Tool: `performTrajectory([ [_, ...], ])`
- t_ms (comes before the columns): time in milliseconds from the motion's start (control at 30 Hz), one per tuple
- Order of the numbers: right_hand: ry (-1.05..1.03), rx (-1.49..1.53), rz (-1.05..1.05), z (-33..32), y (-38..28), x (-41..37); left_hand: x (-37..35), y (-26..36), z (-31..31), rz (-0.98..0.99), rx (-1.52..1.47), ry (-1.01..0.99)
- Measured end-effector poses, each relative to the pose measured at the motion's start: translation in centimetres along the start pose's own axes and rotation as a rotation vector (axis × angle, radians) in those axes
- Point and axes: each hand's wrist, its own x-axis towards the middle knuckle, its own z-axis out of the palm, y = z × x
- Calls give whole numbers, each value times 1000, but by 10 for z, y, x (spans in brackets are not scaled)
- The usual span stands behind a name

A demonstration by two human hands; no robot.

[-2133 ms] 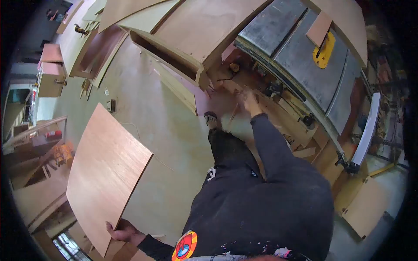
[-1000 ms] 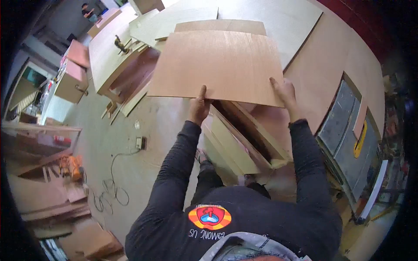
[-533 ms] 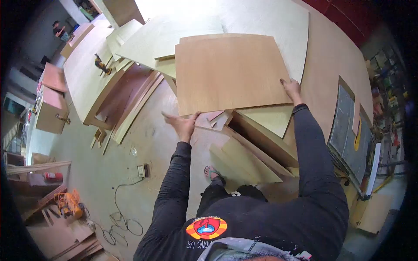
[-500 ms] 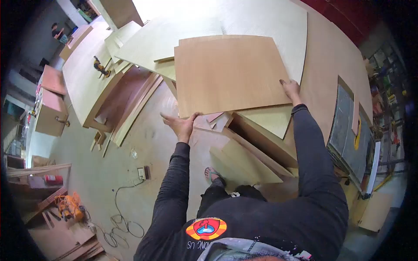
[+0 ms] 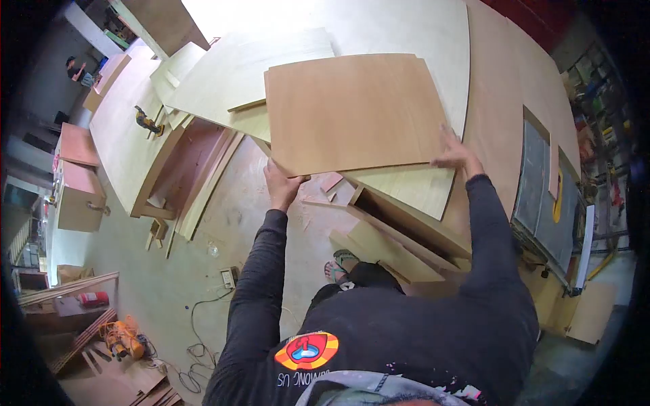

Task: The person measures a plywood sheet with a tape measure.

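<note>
A brown plywood panel point(image 5: 355, 111) lies over paler sheets on the worktable. My left hand point(image 5: 281, 187) grips its near left corner, thumb along the lower edge and fingers at the left side; some fingertips are hidden. At the near right corner, my right hand point(image 5: 462, 157) touches the panel with fingers spread, the thumb by the lower edge and the fingers by the right edge. Under the panel, a pale plywood sheet point(image 5: 420, 189) sticks out toward me.
A cordless drill point(image 5: 147, 122) stands on a left table point(image 5: 125, 145). Below my hands is an open wooden box frame point(image 5: 399, 213). A cable point(image 5: 194, 318) and a socket box point(image 5: 228, 278) lie on the floor. A table saw point(image 5: 538, 189) stands right; another person point(image 5: 80, 72) is far left.
My left hand has closed in on the panel's corner. My right hand has slid down the right edge to the near corner and spread its fingers. The panel has shifted slightly left.
</note>
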Motion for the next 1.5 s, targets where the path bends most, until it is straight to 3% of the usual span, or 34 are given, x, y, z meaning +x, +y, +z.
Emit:
performTrajectory([
  [67, -92, -107, 50, 9, -3, -8, 10, -5, 0, 1, 16, -34],
  [133, 19, -50, 82, 7, -17, -23, 10, -16, 6, 34, -4, -25],
  [167, 179, 51, -15, 11, -12, -20, 6, -8, 4, 27, 1, -28],
  [200, 171, 55, -16, 18, -1, -13, 0, 8, -2, 10, -1, 22],
  [267, 403, 122, -111, 27, 15, 1, -3, 18, -8, -2, 4, 76],
  [367, 452, 349, -27, 9, -15, -7, -8, 11, -1, 49, -15, 92],
  [600, 444, 414, -70, -3, -37, -14, -4, 7, -15, 126, -104, 81],
  [767, 509, 214, -101, 3, -56, 5, 37, 11, -64, 182, -38, 114],
  [867, 529, 234, -67, -4, -92, 26, 75, -13, -85, 133, -277, 45],
  [1000, 543, 219, -95, -11, -144, 60, 114, -31, -116, 123, -167, 81],
  [1133, 478, 196, -48, -8, -184, 115, 179, -91, -122, 132, -266, 94],
  [1300, 483, 112, -163, 15, -194, 181, 227, -125, -139, 227, -2, 141],
  [1367, 438, -51, -166, 27, -200, 204, 240, -140, -148, 315, 49, 140],
  [1433, 339, 426, -150, -3, -248, 196, 248, -147, -154, 373, 32, 148],
  [1500, 352, 761, 289, -2, -242, 199, 249, -145, -154, 20, -105, 47],
])
